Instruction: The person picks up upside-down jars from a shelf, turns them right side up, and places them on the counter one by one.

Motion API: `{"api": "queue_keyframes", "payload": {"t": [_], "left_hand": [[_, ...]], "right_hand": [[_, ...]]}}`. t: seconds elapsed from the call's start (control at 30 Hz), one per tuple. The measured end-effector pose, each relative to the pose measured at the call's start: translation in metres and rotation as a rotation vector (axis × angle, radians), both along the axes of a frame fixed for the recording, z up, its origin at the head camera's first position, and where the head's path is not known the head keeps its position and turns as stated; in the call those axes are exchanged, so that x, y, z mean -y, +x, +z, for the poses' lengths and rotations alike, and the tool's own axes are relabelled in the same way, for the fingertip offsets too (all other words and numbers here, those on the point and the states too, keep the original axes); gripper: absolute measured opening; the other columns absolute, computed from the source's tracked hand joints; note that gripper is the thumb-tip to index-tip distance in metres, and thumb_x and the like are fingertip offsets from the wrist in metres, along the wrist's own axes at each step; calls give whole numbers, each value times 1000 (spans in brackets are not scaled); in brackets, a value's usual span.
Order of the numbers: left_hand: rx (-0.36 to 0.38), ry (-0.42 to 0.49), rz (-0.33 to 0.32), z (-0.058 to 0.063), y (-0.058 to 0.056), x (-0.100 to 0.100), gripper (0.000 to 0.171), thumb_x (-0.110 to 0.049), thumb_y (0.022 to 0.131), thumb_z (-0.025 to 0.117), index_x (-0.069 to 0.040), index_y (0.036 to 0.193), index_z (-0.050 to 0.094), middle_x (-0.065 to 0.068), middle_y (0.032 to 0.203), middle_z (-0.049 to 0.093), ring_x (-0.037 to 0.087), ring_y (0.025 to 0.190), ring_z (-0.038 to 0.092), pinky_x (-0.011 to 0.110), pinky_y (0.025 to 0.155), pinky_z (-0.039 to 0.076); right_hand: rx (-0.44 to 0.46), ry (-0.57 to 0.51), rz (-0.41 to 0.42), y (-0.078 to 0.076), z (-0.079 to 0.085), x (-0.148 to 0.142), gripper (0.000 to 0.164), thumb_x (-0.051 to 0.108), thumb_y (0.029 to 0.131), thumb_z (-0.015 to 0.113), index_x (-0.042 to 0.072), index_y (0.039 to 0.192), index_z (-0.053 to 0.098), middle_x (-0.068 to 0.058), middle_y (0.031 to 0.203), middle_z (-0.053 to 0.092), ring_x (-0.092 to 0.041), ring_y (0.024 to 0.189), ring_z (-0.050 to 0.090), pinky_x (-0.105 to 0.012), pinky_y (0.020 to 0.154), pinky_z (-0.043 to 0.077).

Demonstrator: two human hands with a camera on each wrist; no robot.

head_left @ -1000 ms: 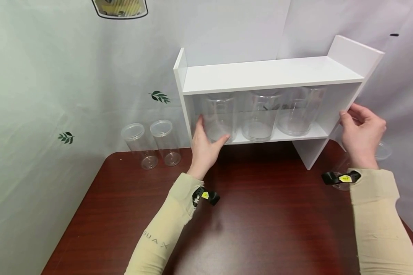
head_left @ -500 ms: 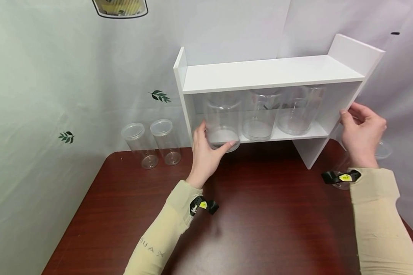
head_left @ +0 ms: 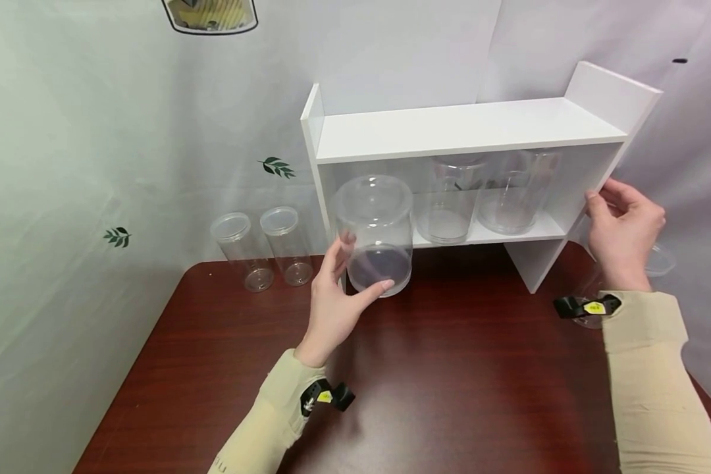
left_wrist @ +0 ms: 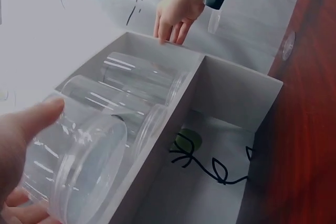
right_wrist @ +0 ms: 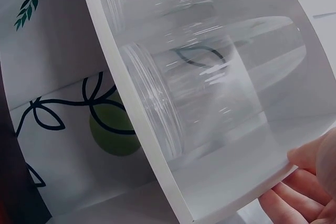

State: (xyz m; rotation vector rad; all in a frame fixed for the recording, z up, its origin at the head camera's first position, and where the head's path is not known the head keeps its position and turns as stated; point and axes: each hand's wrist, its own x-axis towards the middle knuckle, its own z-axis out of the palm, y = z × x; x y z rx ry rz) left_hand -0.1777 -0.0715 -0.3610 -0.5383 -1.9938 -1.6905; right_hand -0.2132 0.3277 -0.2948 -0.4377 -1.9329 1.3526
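Note:
My left hand (head_left: pixel 332 319) grips a wide clear plastic jar (head_left: pixel 376 227), thumb at the front of its lower end and fingers at its left side. The jar is in front of the left part of a white two-tier shelf (head_left: pixel 468 128), its bottom below the lower board's edge. In the left wrist view, a ridged, lid-like end of the jar (left_wrist: pixel 84 166) faces the lower board. My right hand (head_left: pixel 625 234) pinches the edge of the shelf's right side panel (right_wrist: pixel 231 203). Two similar clear jars, a middle one (head_left: pixel 447 214) and a right one (head_left: pixel 509 201), stand on the lower board.
Two slim clear canisters (head_left: pixel 245 257) with lids stand on the dark red table (head_left: pixel 450 368), left of the shelf. Behind my right wrist, another clear container (head_left: pixel 660 261) is partly hidden. A pale cloth with leaf prints (head_left: pixel 276 166) hangs behind.
My left hand has drawn the leftmost jar off the lower board, forward and down towards me. The right hand keeps its place on the side panel.

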Motion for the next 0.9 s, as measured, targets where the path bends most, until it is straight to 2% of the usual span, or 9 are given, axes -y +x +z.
{"api": "queue_keyframes", "payload": {"t": [0.1, 0.2, 0.3, 0.4, 0.5, 0.6, 0.67, 0.8, 0.9], "left_hand": [[5, 49, -49, -6, 8, 8, 79, -8, 72, 94, -5, 138, 52, 6, 143, 57, 22, 131, 54, 36, 112, 41], [24, 80, -84, -15, 15, 17, 86, -3, 72, 92, -8, 146, 49, 8, 140, 58, 26, 127, 57, 36, 108, 45], [16, 74, -95, -25, 20, 24, 89, -5, 73, 90, -12, 150, 46, 6, 136, 58, 25, 122, 61, 35, 104, 48], [-14, 58, -104, -33, 21, 30, 86, -7, 75, 88, -9, 150, 46, 12, 136, 58, 33, 120, 61, 35, 102, 49], [-15, 45, -96, -36, 22, 34, 85, -7, 74, 89, -7, 148, 47, 14, 136, 59, 39, 121, 59, 35, 104, 48], [7, 25, -69, -37, 24, 37, 83, -8, 72, 91, -9, 145, 51, 9, 136, 61, 32, 123, 58, 33, 104, 46], [19, 7, -51, -37, 26, 38, 82, -10, 72, 92, -13, 144, 53, 6, 136, 62, 25, 122, 58, 32, 102, 46], [23, -27, -16, -36, 27, 41, 81, -15, 71, 94, -16, 141, 54, 1, 135, 62, 19, 118, 58, 30, 98, 47], [8, -48, 14, -32, 26, 42, 82, -18, 69, 95, -15, 139, 54, 0, 134, 61, 20, 116, 58, 30, 97, 46]], "right_hand": [[-4, 0, -3, 0, -1, -1, 33, 20, 96, 71, 16, 128, 73, 8, 109, 73, 0, 80, 65, -10, 75, 49], [-11, 6, -4, 0, -1, -1, 32, 20, 96, 71, 16, 128, 73, 9, 107, 73, 0, 79, 65, -10, 74, 49], [-16, 15, -2, -1, -2, 0, 32, 20, 96, 71, 15, 128, 73, 9, 107, 73, 0, 79, 65, -9, 73, 49], [-15, 17, -3, -1, -1, 1, 32, 21, 96, 71, 16, 128, 73, 9, 108, 73, 0, 79, 65, -9, 74, 49], [-4, 9, -2, -2, -2, 0, 33, 21, 96, 70, 16, 129, 73, 9, 109, 72, 0, 80, 65, -10, 75, 49], [8, 6, 4, -1, -3, 0, 34, 21, 97, 69, 18, 131, 71, 7, 114, 72, -1, 86, 65, -11, 79, 49], [-12, 6, 7, 2, 0, 5, 38, 19, 98, 67, 18, 135, 68, 4, 122, 70, -1, 98, 64, -13, 89, 49], [-162, -3, 20, 21, 13, 32, 48, 8, 96, 67, 13, 143, 58, -5, 141, 57, -9, 127, 52, -17, 108, 38], [-321, 22, 73, 46, 24, 64, 53, 0, 91, 70, 8, 141, 56, -7, 143, 53, -16, 133, 48, -21, 113, 34]]}}
